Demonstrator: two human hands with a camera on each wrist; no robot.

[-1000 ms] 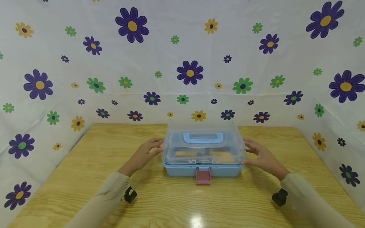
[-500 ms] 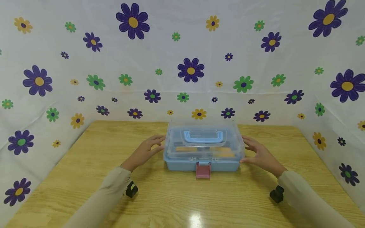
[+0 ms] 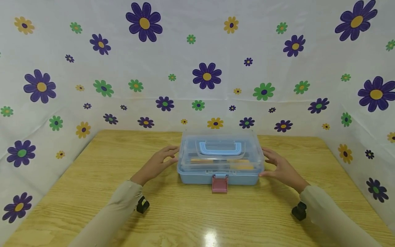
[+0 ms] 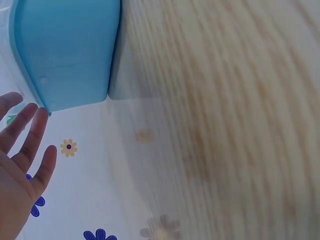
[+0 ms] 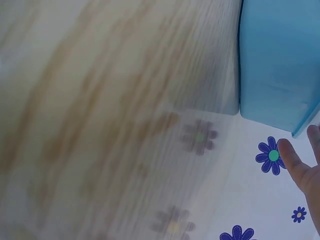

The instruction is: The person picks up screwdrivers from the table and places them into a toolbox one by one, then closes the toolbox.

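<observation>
A light blue storage box (image 3: 197, 178) with a clear lid (image 3: 220, 133) stands on the wooden table. A blue carrying handle (image 3: 219, 151) lies on the lid, and a pink latch (image 3: 219, 184) hangs down unfastened in front. Orange-yellow items (image 3: 240, 165) show through the plastic. My left hand (image 3: 155, 165) is at the box's left side, fingertips right at the lid's edge; its fingers look extended and spread in the left wrist view. At the opposite side, my right hand (image 3: 284, 170) has its thumb by the front corner and its fingers stretched along the side.
The wooden table (image 3: 185, 219) extends around the box. A white cloth with flower prints (image 3: 207, 76) hangs behind and on both sides. Black wrist cameras (image 3: 143, 205) sit under both sleeves.
The lid's front edge now sits nearer the base's rim, and the box stands slightly farther back. Both hands stay at its sides, nearly still over the last half second.
</observation>
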